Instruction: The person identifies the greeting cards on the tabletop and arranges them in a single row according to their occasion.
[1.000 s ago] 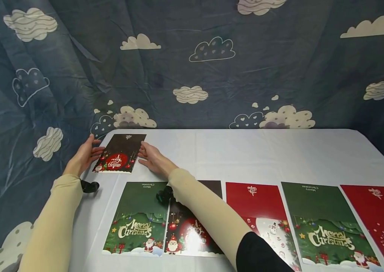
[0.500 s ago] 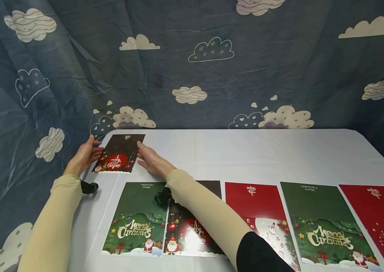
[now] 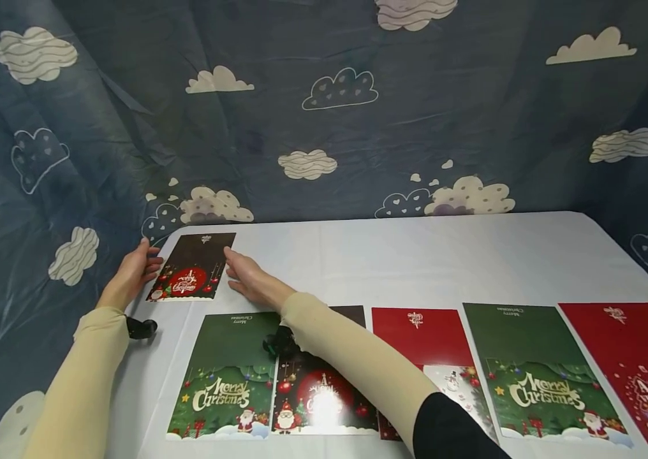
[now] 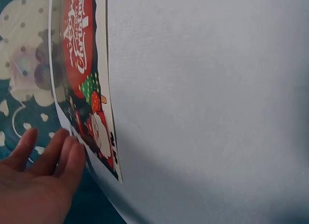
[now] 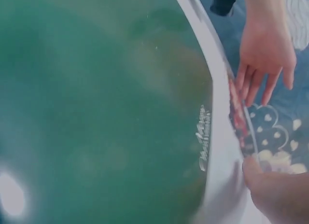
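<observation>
A dark Christmas card (image 3: 200,258) with a red circle and white lettering lies at the table's far left corner, between the two hands. My left hand (image 3: 129,273) has its straight fingertips right at the card's left edge. On the opposite side, my right hand (image 3: 252,278) touches the right edge with extended fingers. In the left wrist view, the fingers (image 4: 72,163) meet the end of the card (image 4: 99,122) beside a printed Santa. The right wrist view has the left hand (image 5: 265,52) across from the right hand (image 5: 280,195), the card (image 5: 236,113) between them at a steep slant.
Along the front lie a green card (image 3: 232,344), another dark card (image 3: 301,389) partly under the right forearm, a red card (image 3: 416,331), a second green card (image 3: 522,331) and a red card (image 3: 622,338). A cloud-patterned curtain (image 3: 444,115) hangs behind the white table (image 3: 387,255).
The head view has shifted slightly, moving the whole scene left in the picture. Both hands keep their places at the dark card's sides, the right one sliding a little along the edge.
</observation>
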